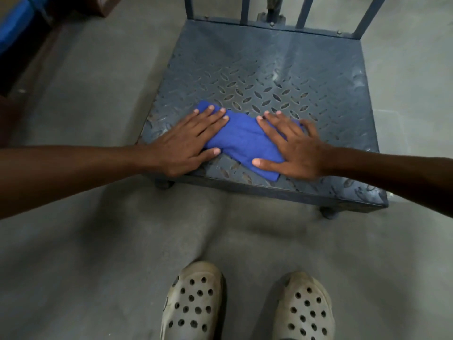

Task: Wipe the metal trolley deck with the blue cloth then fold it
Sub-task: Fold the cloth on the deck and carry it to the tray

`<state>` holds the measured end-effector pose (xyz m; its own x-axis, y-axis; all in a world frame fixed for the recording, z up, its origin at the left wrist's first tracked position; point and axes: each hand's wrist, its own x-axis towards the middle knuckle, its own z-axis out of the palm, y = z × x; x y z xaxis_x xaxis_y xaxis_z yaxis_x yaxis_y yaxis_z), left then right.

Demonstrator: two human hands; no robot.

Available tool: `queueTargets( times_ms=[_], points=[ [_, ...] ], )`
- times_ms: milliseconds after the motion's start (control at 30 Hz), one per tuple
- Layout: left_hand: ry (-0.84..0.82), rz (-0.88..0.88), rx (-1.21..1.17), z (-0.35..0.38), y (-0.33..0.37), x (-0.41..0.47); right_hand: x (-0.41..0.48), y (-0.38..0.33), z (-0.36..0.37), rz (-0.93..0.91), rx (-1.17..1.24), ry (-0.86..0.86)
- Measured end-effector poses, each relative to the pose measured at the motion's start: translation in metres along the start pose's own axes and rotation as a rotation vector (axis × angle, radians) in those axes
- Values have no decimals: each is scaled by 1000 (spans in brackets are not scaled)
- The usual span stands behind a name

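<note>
A blue cloth [241, 138] lies folded into a narrow band near the front edge of the grey tread-plate trolley deck [269, 77]. My left hand [186, 141] rests flat on the cloth's left end, fingers spread, with the palm partly on bare metal. My right hand [291, 143] presses flat on the cloth's right end, thumb on its near edge. Neither hand grips the cloth; both lie palm down on it. The parts of the cloth under both palms are hidden.
Upright metal bars [304, 11] rise from the deck's far edge. The trolley stands on a grey concrete floor [98, 94] on small wheels [328, 213]. My feet in perforated clogs [193, 300] stand just in front of it. A blue object [14, 28] and a brown box lie far left.
</note>
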<state>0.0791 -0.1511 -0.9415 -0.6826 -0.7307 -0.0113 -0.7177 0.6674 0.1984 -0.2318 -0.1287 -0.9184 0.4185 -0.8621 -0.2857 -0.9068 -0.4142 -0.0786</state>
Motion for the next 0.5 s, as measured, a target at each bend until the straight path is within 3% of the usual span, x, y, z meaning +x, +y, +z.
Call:
queueTargets(
  times_ms=[67, 167, 267, 367, 433, 500],
  points=[
    [-31, -31, -17, 3, 10, 10, -9, 1, -2, 24, -24, 98],
    [18, 6, -5, -6, 20, 19, -24, -9, -3, -122, -119, 324],
    [-14, 104, 127, -1, 19, 16, -28, -6, 8, -275, -55, 226],
    [-66, 43, 96, -9, 31, 8, -31, -4, 6, -294, -48, 72],
    [61, -89, -9, -20, 40, 2, -32, -8, -8, -283, 26, 134],
    [327, -359, -90, -30, 47, -7, -31, -8, -23, -254, 74, 309]
  ],
)
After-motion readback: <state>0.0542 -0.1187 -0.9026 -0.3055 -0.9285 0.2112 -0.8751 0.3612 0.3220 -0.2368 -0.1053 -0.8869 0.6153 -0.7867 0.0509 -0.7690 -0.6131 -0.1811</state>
